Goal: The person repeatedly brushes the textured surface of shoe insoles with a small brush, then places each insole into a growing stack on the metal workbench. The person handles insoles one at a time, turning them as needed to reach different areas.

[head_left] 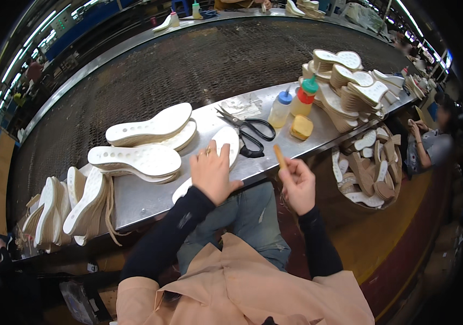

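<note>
My left hand (pixel 212 172) lies spread over a white shoe sole (pixel 229 137) at the front edge of the metal ledge, its fingers flat on the top face. In my right hand (pixel 299 187) a short, flat yellow-tan stick (pixel 280 156) is pinched, pointing up and away from me, apart from the sole. Black-handled scissors (pixel 251 132) lie just beyond the sole. To their right stand a blue-capped squeeze bottle (pixel 279 111) and a green-capped one with a red band (pixel 303 97). A yellow block (pixel 301 128) sits in front of the bottles.
White-topped wedge soles (pixel 134 161) are stacked on the left of the ledge, with several more (pixel 345 89) at the right. A round container of soles (pixel 370 168) stands below on the right. Beyond runs a dark mesh conveyor (pixel 150 70). Another person (pixel 432 135) is at far right.
</note>
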Available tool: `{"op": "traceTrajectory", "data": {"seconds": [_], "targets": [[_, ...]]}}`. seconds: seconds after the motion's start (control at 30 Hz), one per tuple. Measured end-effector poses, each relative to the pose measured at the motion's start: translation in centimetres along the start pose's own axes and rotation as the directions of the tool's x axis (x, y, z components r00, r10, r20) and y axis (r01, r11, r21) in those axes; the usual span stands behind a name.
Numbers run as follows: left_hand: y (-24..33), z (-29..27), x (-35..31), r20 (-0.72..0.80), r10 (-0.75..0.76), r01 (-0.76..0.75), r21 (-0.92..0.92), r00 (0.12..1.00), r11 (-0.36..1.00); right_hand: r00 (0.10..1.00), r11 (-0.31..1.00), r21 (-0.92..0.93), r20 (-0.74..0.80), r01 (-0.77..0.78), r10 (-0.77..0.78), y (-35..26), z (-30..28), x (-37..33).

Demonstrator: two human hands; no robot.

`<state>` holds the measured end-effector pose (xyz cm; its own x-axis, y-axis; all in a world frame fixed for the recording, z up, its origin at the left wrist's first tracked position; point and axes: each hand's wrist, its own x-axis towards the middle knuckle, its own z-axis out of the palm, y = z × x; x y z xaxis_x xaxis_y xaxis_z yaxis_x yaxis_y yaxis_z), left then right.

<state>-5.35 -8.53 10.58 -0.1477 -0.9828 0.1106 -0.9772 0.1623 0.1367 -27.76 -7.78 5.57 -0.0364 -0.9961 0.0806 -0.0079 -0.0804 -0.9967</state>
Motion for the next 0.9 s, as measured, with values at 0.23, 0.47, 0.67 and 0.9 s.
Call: {"op": "traceTrajectory", "data": {"seconds": [0.23,0.47,0.67,0.9], "targets": [[1.1,1.6,6.1,0.249,-0.165,0.127,0.163,0.954,0.978,0.964,0.571,-0.812,-0.042,0.119,-0.261,-4.0,-8.3,10.0],[-1.0,-5.5,2.1,-0.326,-0.037,-0.146,-0.519,0.945,0.842,0.997,0.312,-0.950,0.006,0.031,-0.082,-4.1,-6.9,12.7],[-4.5,-8.0,-6.1,-0.301,-0.396,-0.192,-0.937,0.867,0.290,0.998,0.248,-0.969,0.003,0.019,-0.065,-3.9,-6.1,13.4],[-8.0,-1.9,-12.7,-0.168,-0.469,-0.066,-0.972,0.867,0.226,0.996,0.221,-0.972,0.076,0.083,-0.039,-3.2,-6.8,14.2]]}}
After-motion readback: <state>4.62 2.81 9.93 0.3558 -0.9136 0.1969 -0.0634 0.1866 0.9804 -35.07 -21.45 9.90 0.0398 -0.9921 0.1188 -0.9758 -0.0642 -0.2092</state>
